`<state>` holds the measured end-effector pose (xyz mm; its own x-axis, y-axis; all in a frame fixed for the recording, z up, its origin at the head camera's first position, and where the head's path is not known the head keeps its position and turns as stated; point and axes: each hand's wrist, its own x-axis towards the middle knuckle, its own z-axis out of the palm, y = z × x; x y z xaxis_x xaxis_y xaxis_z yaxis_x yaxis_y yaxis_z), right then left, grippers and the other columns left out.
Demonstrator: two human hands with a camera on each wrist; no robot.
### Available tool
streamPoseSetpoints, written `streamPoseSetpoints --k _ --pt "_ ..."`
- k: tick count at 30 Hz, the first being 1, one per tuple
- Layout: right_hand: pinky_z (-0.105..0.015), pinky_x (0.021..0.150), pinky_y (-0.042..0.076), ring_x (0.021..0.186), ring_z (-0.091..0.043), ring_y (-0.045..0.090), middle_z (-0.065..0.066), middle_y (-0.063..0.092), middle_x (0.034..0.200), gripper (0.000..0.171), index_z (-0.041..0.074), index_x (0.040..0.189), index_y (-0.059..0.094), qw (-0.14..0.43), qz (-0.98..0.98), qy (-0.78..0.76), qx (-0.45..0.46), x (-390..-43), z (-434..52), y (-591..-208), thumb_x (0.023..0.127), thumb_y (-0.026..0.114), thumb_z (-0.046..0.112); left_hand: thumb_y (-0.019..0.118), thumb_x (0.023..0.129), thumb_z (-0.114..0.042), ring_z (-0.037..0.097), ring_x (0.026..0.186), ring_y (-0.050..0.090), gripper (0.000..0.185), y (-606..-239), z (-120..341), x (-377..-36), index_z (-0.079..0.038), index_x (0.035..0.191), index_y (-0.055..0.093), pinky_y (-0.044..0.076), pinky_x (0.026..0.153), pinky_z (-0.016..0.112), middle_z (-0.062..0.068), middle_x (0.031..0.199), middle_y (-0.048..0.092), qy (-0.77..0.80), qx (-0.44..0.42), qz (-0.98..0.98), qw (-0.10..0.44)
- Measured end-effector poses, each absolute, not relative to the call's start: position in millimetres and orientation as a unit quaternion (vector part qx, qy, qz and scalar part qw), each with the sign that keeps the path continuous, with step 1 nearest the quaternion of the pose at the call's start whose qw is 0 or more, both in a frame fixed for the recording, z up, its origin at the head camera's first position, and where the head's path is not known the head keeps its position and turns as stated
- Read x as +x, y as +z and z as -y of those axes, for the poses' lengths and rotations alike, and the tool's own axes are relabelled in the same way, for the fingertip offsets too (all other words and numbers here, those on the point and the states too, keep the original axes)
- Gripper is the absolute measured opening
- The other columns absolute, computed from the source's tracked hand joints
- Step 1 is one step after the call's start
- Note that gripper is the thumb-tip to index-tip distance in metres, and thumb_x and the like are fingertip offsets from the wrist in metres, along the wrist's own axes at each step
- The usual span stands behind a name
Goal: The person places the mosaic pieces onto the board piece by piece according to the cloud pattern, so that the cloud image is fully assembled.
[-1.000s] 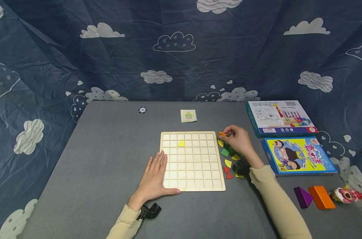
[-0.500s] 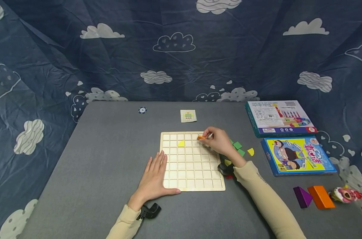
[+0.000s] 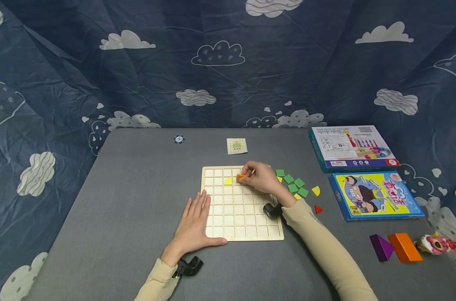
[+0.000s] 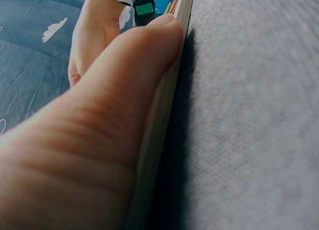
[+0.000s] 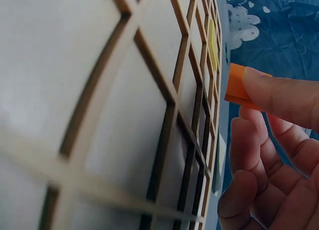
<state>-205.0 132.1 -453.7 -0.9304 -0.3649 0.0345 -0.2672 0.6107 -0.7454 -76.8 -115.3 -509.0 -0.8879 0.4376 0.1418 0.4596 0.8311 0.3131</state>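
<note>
Right hand [image 3: 263, 179] pinching orange piece [image 3: 240, 177] at fingertips, hovering over wooden grid board [image 3: 243, 228]. Yellow piece [image 3: 228, 181] sitting in cell just left of grip. Left hand [image 3: 193, 223] lying flat, fingers straight, pressing board's near-left corner, farther from orange piece.

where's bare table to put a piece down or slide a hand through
Free: the grey table left of the wooden grid board, and the near edge in front of it. Crowded: right of the board, among the loose tiles and the two boxes.
</note>
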Motion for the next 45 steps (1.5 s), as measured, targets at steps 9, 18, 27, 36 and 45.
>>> streamPoseSetpoints --k 9,18,27,36,45 --pt "-0.029 0.055 0.037 0.057 -0.016 0.048 0.001 0.059 0.073 0.017 0.012 0.08 0.062 0.077 -0.905 -0.381 -0.173 -207.3 -122.8 -456.4 0.078 0.079 0.013 0.05 0.066 -0.086 0.03 0.143 0.002 0.128 -508.3 115.5 -76.9 0.003 0.15 0.012 0.001 0.113 0.045 0.019 0.156 0.007 -0.175 -0.236 0.955 0.033" --pt "-0.03 0.06 0.039 0.064 -0.017 0.051 0.001 0.059 0.074 0.015 0.01 0.082 0.063 0.086 -0.903 -0.383 -0.176 -208.1 -121.8 -458.6 0.079 0.078 0.013 0.048 0.066 -0.087 0.03 0.143 0.003 0.128 -509.2 115.9 -76.2 0.004 0.15 0.014 0.002 0.113 0.045 0.018 0.156 0.008 -0.172 -0.234 0.956 0.035" --pt "-0.031 0.063 0.04 0.067 -0.017 0.052 0.0 0.06 0.076 0.013 0.01 0.085 0.065 0.103 -0.901 -0.383 -0.173 -212.6 -122.4 -461.2 0.08 0.077 0.013 0.05 0.066 -0.087 0.03 0.143 0.004 0.128 -509.6 116.0 -76.7 0.004 0.149 0.015 0.004 0.113 0.046 0.018 0.156 0.009 -0.173 -0.236 0.955 0.042" --pt "-0.031 0.063 0.04 0.065 -0.016 0.052 0.002 0.06 0.074 0.007 0.012 0.088 0.07 0.105 -0.917 -0.348 -0.165 -211.6 -122.4 -457.1 0.082 0.074 0.013 0.05 0.066 -0.086 0.031 0.143 0.005 0.128 -510.1 115.8 -76.6 0.005 0.149 0.016 0.004 0.113 0.047 0.019 0.156 0.01 -0.179 -0.237 0.954 0.045" --pt "-0.03 0.063 0.041 0.065 -0.013 0.053 0.005 0.061 0.074 0.009 0.013 0.093 0.074 0.103 -0.925 -0.326 -0.165 -210.8 -123.6 -455.8 0.084 0.072 0.014 0.051 0.066 -0.086 0.032 0.142 0.006 0.128 -509.5 115.7 -76.3 0.005 0.149 0.016 0.004 0.113 0.048 0.02 0.155 0.011 -0.183 -0.241 0.952 0.051"
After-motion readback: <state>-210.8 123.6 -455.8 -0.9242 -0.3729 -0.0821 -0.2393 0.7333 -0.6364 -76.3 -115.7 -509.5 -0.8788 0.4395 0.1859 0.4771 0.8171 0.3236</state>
